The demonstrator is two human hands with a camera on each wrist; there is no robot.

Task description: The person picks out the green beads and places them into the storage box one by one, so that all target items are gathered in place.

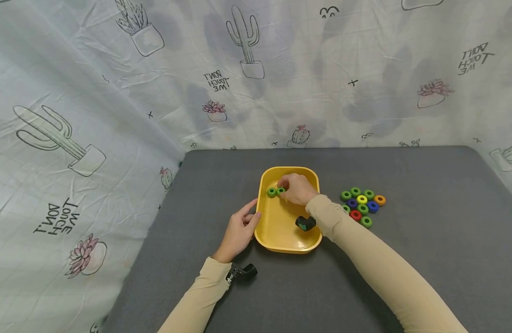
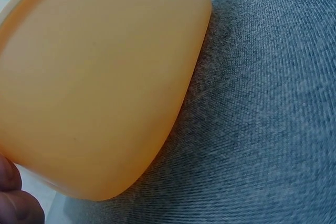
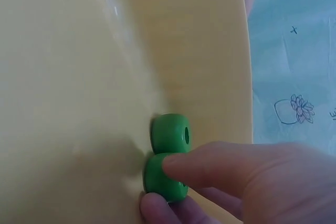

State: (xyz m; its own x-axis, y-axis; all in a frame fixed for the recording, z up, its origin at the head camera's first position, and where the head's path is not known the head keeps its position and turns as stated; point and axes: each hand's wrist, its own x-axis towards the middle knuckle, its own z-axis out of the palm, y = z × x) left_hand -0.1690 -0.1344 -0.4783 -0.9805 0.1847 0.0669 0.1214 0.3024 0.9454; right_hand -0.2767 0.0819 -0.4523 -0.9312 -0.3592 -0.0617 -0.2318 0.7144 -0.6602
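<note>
A yellow tray (image 1: 281, 231) stands on the table, and my left hand (image 1: 237, 233) grips its left rim, the thumb over the edge. In the left wrist view, the tray's outer wall (image 2: 105, 77) fills much of the picture and fingertips (image 2: 18, 205) show at its edge. Inside the tray, my right hand (image 1: 298, 189) pinches a green bead (image 3: 163, 174) between thumb and fingers. A second green bead (image 3: 170, 133) sits right against it on the tray floor, its hole showing.
Right of the tray lies a cluster of loose beads: several green ones (image 1: 355, 191), a yellow bead (image 1: 362, 199), an orange bead (image 1: 380, 200), a red bead (image 1: 356, 215) and blue beads (image 1: 373, 206). The grey table (image 1: 426, 231) meets a printed cloth (image 1: 281, 101) behind.
</note>
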